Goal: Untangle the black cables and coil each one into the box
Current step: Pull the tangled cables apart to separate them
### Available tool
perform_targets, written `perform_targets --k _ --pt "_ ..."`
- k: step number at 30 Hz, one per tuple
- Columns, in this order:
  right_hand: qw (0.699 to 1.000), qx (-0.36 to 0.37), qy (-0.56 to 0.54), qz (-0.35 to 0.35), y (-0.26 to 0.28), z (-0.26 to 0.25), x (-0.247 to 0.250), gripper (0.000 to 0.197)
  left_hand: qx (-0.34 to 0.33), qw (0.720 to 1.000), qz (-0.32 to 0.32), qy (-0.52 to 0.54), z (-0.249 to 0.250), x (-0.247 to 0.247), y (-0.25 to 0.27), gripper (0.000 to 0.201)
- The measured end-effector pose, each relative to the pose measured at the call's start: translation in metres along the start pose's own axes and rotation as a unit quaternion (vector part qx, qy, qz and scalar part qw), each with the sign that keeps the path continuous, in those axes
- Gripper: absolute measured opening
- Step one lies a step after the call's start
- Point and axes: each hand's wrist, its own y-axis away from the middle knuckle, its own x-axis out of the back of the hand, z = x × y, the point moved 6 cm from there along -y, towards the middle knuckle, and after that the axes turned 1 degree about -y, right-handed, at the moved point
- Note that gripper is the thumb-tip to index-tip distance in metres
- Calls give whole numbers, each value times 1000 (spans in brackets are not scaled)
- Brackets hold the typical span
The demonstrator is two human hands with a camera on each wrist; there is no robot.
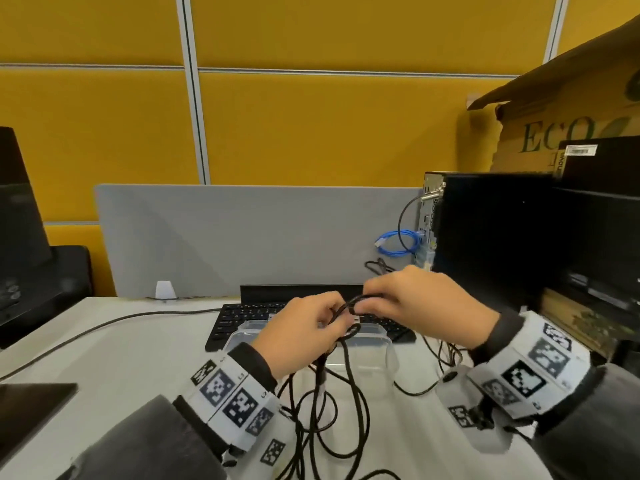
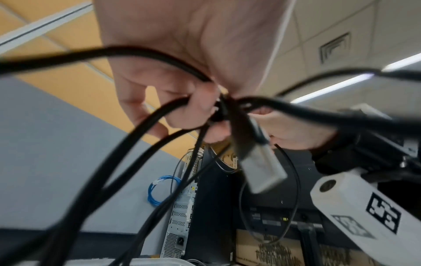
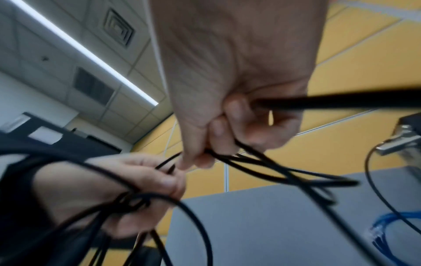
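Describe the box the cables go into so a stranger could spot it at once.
Start at the white desk and find the black keyboard before the grey divider. The clear plastic box sits directly in front of the keyboard, under both hands, with black cables hanging over it. It is the only see-through container there.

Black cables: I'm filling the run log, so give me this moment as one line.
stage: untangling | left hand: grips black cables | right hand: pinches a loop | box: clear, below hands, no coil inside
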Motion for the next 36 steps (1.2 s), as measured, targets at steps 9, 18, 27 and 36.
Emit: perform_targets --k 9,18,27,36 --pt "812 -164 -431 359 4 88 48 39 50 982 -163 79 -34 -7 13 12" --pt "697 -241 -411 536 36 139 48 35 108 981 -163 -2 -61 -3 16 21" --pt "984 -160 -78 17 8 83 -15 30 77 984 -64 -148 -46 4 22 22" --pt "982 84 -134 -101 -6 -25 -24 21 21 988 33 -153 -15 8 18 21"
